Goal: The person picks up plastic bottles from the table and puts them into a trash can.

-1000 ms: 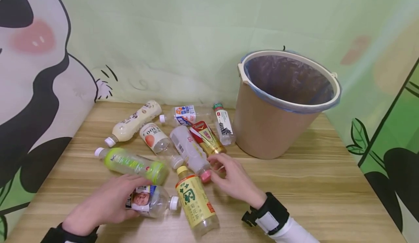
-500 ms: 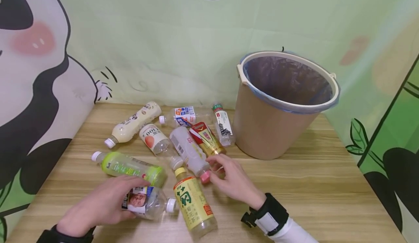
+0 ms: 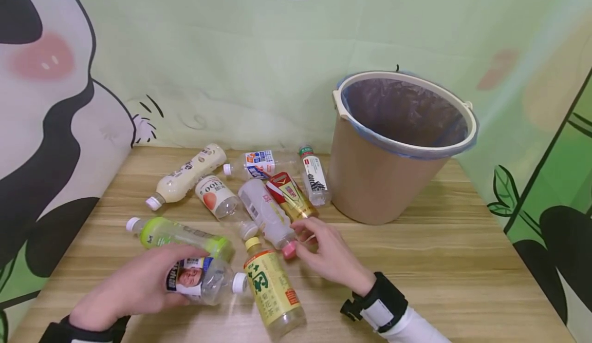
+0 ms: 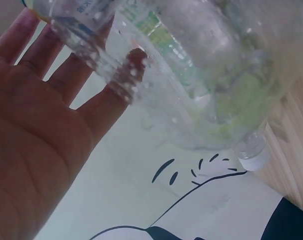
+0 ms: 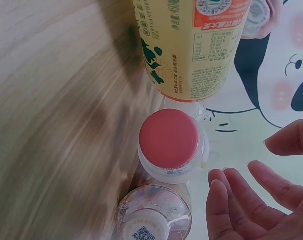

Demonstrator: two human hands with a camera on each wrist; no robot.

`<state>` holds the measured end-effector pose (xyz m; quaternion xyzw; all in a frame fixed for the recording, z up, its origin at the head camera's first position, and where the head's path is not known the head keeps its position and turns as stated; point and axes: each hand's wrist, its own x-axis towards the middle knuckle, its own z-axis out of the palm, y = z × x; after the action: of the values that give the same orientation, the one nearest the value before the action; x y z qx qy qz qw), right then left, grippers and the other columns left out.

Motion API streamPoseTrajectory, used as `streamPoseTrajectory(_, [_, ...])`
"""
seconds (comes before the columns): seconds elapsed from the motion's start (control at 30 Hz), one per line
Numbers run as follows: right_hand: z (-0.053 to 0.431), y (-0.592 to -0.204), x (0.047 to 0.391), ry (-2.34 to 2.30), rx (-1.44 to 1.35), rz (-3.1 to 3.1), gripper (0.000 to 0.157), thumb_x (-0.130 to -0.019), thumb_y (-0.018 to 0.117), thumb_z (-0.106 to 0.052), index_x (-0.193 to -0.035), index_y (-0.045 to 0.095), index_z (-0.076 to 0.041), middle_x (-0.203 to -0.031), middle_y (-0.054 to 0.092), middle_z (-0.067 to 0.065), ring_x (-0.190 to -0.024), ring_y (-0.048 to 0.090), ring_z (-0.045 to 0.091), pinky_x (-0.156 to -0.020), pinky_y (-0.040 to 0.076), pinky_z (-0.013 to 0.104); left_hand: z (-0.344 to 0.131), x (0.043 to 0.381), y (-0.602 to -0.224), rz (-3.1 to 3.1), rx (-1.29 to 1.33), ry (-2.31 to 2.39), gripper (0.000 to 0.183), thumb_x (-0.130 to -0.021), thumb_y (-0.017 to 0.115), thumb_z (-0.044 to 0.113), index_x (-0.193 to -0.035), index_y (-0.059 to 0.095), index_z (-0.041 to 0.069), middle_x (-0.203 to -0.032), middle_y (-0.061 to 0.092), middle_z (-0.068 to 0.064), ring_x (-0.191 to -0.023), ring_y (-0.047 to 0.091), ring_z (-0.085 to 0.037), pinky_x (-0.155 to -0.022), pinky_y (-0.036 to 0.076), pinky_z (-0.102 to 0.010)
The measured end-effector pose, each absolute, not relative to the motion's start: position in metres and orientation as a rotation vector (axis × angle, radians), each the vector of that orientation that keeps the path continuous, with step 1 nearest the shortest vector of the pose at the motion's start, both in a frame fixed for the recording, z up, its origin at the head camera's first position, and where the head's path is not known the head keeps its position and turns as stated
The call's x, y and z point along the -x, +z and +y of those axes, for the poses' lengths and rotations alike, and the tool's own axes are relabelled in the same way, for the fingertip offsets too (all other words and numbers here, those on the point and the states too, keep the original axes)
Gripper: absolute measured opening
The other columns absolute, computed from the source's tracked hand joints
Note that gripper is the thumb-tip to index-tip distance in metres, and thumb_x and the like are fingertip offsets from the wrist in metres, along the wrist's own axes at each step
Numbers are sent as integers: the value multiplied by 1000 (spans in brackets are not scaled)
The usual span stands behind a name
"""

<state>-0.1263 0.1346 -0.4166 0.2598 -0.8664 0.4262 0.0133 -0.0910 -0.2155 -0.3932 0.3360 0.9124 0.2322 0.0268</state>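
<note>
My left hand (image 3: 139, 281) grips a clear plastic bottle (image 3: 217, 284) with a white cap and a portrait label, fingers over its top and thumb below. In the left wrist view the clear bottle (image 4: 191, 115) fills the upper part, beside the spread fingers. A green-labelled bottle (image 3: 180, 236) lies just behind it, and a yellow-labelled tea bottle (image 3: 273, 286) lies across from its cap. My right hand (image 3: 328, 255) is at the pink cap (image 3: 289, 250) of a whitish bottle (image 3: 263, 212). From the right wrist, its loosely bent fingers show beside the pink cap (image 5: 169, 139), holding nothing.
A brown bin (image 3: 374, 178) with a bag liner stands at the back right. Farther back lie a red-and-gold can (image 3: 292, 195), a peach-label bottle (image 3: 217, 196), a cream bottle (image 3: 187, 173), a blue-and-orange-label bottle (image 3: 260, 164) and a green-capped bottle (image 3: 315, 178).
My left hand has shifted slightly left with the clear bottle. The green-labelled bottle has rolled and slid left, and the yellow-labelled bottle has rolled a little. My right hand has stayed by the pink cap.
</note>
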Motion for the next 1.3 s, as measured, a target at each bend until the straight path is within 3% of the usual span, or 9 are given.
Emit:
streamPoseTrajectory(0.27, [133, -417, 127, 1348, -805, -2673, 36, -82, 63, -7, -118, 59, -5, -104, 63, 7, -87, 59, 12, -76, 55, 31, -213, 94, -391, 2813, -965, 846, 73, -63, 86, 31, -128, 54, 20, -123, 58, 8, -107, 55, -11, -91, 49, -42])
streamPoseTrajectory(0.57, [129, -415, 127, 1440, -763, -2646, 35, -83, 62, -4, -118, 59, -2, -106, 63, 9, -89, 59, 13, -77, 55, 35, -197, 99, -387, 2942, -1094, 1014, 72, -70, 81, 39, -131, 52, 13, -120, 61, 3, -101, 58, -11, -83, 53, -37])
streamPoseTrajectory(0.97, [122, -409, 128, 1628, -706, -2519, 41, -85, 60, 1, -124, 54, -10, -104, 63, 14, -89, 60, 14, -77, 55, 31, -146, 114, -378, 2864, -580, 1609, 68, -75, 77, 39, -134, 48, 20, -118, 60, -5, -107, 57, -21, -81, 55, -42])
streamPoseTrajectory(1.3, [104, -368, 113, 1780, -720, -2348, 54, -91, 52, 4, -142, 33, -2, -119, 55, 23, -103, 58, 36, -85, 53, 43, -104, 126, -366, 2585, -413, 2073, 63, -86, 69, 27, -139, 37, 22, -125, 52, -8, -108, 54, -25, -83, 53, -40])
